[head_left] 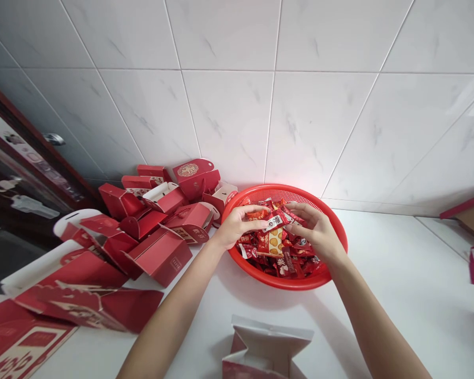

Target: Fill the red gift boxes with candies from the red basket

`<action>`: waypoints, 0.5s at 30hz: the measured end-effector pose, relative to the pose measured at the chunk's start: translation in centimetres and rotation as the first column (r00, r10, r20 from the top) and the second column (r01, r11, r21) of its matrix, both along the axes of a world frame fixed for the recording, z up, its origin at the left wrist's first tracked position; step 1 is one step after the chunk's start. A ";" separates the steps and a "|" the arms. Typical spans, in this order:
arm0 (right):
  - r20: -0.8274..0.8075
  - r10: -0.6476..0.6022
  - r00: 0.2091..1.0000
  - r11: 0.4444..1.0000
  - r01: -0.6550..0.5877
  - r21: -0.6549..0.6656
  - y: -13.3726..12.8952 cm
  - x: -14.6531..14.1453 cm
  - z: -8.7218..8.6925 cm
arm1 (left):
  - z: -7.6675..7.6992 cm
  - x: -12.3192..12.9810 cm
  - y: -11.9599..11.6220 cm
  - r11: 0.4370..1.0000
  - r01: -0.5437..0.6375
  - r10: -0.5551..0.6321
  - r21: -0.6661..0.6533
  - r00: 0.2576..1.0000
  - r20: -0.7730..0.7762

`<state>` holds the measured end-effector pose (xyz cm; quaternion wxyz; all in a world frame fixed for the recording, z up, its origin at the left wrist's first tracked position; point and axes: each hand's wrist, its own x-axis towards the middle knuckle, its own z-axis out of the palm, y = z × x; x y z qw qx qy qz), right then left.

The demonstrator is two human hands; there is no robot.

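Observation:
A round red plastic basket (286, 284) holds a heap of small wrapped sweets (286, 258), mostly red. My left hand (239, 226) reaches over its left side, thumb and forefinger closed around a red-and-orange candy packet (256, 215). Just past the left thumb lies a red packet with a white label (274, 222), between my two hands. From the right, my right hand (318, 231) comes over the heap with curved, parted fingers, its tips at the packets. Nearest me stands an open red paper box (268, 345), its pale inside facing up.
Many red gift boxes (158, 255), several with flaps up, crowd the white table's left side. A tiled wall (229, 116) rises behind the basket. At the far right is a brown box with a red edge (472, 218); a dark wooden cabinet (27, 158) stands left.

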<state>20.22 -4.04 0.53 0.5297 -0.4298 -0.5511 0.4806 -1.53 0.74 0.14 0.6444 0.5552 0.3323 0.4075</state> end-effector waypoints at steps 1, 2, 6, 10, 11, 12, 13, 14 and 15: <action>0.017 -0.008 1.000 1.000 0.008 0.003 0.0 0.0 0.0 | 0.0 -0.1 0.0 1.000 0.021 -0.021 0.004 1.000 -0.014; 0.038 -0.018 0.999 1.000 0.018 0.009 0.0 0.0 0.0 | 0.0 -0.1 0.0 0.999 0.041 -0.041 0.010 0.999 -0.034; 0.076 -0.026 0.997 0.999 0.023 0.040 0.0 0.0 -0.2 | 0.0 -0.2 0.2 0.996 0.064 -0.055 0.066 0.989 -0.136; 0.021 0.028 0.999 0.998 -0.029 0.048 0.0 0.1 -0.2 | -0.1 -0.1 0.3 0.997 0.054 -0.046 0.060 0.991 -0.127; 0.009 0.034 0.999 0.998 -0.034 0.043 0.0 0.1 -0.2 | -0.1 -0.1 0.3 0.997 0.056 -0.050 0.056 0.992 -0.117; -0.002 0.033 0.999 0.999 -0.033 0.035 -0.1 0.2 -0.1 | -0.1 -0.1 0.3 0.997 0.060 -0.054 0.053 0.993 -0.108; -0.013 0.025 1.000 0.999 -0.025 0.024 -0.1 0.2 -0.1 | -0.2 -0.1 0.3 0.997 0.065 -0.060 0.050 0.993 -0.102; -0.026 0.015 1.000 1.000 -0.015 0.010 -0.1 0.2 0.0 | -0.2 -0.1 0.2 0.997 0.065 -0.060 0.047 0.993 -0.097; -0.038 0.006 0.999 1.000 -0.006 -0.007 -0.2 0.2 0.0 | -0.2 -0.1 0.2 0.997 0.061 -0.057 0.043 0.994 -0.093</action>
